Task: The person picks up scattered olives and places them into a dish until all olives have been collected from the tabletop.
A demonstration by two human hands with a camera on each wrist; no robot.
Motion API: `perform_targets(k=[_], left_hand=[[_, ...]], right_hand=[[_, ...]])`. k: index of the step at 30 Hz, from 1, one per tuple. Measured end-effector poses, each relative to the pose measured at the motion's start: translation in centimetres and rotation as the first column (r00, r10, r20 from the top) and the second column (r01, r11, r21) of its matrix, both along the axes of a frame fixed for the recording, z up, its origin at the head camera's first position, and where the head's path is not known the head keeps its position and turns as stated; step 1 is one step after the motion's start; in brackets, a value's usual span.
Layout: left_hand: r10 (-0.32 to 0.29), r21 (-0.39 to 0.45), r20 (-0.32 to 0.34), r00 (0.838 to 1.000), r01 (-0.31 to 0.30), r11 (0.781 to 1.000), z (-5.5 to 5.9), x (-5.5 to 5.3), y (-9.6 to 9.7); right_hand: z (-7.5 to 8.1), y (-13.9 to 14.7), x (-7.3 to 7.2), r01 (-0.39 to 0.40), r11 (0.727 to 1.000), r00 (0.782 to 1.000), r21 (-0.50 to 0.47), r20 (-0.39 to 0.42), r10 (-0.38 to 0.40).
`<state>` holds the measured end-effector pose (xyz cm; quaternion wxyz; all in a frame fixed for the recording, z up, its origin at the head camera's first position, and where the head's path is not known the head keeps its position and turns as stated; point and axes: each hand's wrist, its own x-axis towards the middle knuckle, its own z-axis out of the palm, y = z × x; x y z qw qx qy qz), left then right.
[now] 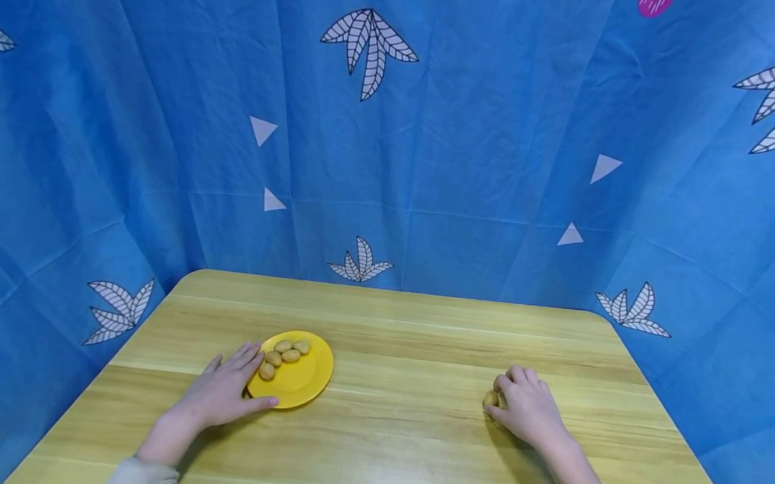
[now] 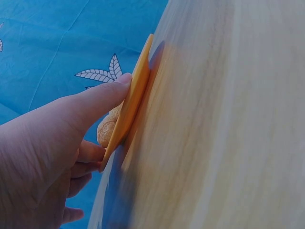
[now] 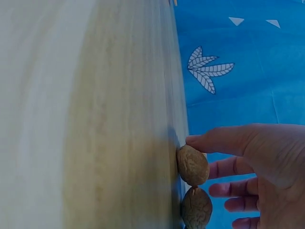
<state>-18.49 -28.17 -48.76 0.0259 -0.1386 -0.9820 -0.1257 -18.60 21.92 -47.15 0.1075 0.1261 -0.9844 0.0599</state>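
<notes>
My left hand [image 1: 221, 392] lies at the left edge of a yellow plate [image 1: 310, 379], thumb stretched along its near rim and fingers spread by the far-left side. In the left wrist view the thumb rests on the rim of the plate [image 2: 131, 107]. Several walnuts [image 1: 291, 355] sit in a bent row on the plate's left half; one walnut [image 2: 106, 131] shows past its edge there. Over at the right, my right hand [image 1: 531, 411] has thumb and curled fingers about a walnut [image 3: 193, 165] on the table. A second walnut [image 3: 196, 208] lies right beside that one.
The light wooden table [image 1: 392, 444] has rounded far corners. A blue curtain [image 1: 470, 144] with white leaf prints hangs behind it and along both sides.
</notes>
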Motion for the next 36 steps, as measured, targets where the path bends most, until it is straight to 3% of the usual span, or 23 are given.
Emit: perform_targets(k=[8, 20, 36], left_hand=[[-0.003, -0.007, -0.006, 1.0, 0.003, 1.0, 0.1, 0.1, 0.0], [-0.001, -0.012, 0.01, 1.0, 0.001, 1.0, 0.4, 0.2, 0.1], [-0.006, -0.015, -0.021, 1.0, 0.006, 1.0, -0.1, 0.0, -0.1]], right_hand=[[0.3, -0.7, -0.2, -0.01, 1.0, 1.0, 0.016, 0.012, 0.01], [0.4, -2.4, -0.6, -0.086, 0.996, 0.995, 0.001, -0.048, 0.086], [0.3, -5.0, -1.0, -0.217, 0.976, 0.963, 0.006, -0.163, 0.215]])
